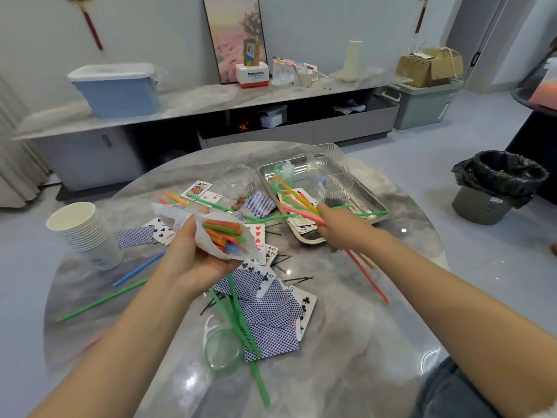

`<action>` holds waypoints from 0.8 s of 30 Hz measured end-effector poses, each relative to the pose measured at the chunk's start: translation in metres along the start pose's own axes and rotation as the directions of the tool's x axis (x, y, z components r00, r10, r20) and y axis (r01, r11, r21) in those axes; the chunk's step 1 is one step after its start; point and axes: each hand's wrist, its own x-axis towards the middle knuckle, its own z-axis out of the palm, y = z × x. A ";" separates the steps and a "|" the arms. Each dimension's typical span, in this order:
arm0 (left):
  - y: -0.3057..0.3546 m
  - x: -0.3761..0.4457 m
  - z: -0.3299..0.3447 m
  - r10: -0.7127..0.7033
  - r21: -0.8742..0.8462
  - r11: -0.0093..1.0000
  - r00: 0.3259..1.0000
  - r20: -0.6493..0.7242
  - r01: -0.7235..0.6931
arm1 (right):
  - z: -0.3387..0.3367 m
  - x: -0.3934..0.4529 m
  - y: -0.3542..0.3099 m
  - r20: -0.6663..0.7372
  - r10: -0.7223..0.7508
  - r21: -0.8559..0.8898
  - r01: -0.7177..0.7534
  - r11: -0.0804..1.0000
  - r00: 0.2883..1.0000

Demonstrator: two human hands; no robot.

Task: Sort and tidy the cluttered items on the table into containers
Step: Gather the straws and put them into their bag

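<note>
My left hand (193, 251) grips a white bag (211, 233) holding several coloured straws, raised over the middle of the round table (376, 327). My right hand (337, 227) grips a bundle of coloured straws (298, 203) at the near corner of the metal tray (364, 200); their ends stick out on both sides of the hand. Loose straws (102, 301), playing cards (268, 315) and hairpins (298, 279) lie scattered over the table.
A stack of paper cups (84, 227) stands at the left. A clear plastic box (331, 170) sits in the tray, a glass jar (239, 179) beside it. A clear lid (223, 351) and a floss pick (209, 327) lie near me. A bin (494, 185) stands on the floor at the right.
</note>
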 end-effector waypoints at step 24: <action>0.009 0.014 0.005 -0.023 -0.048 0.999 0.999 0.041 0.025 | 0.030 0.092 0.022 -0.018 0.217 -0.353 -0.209 0.912 0.976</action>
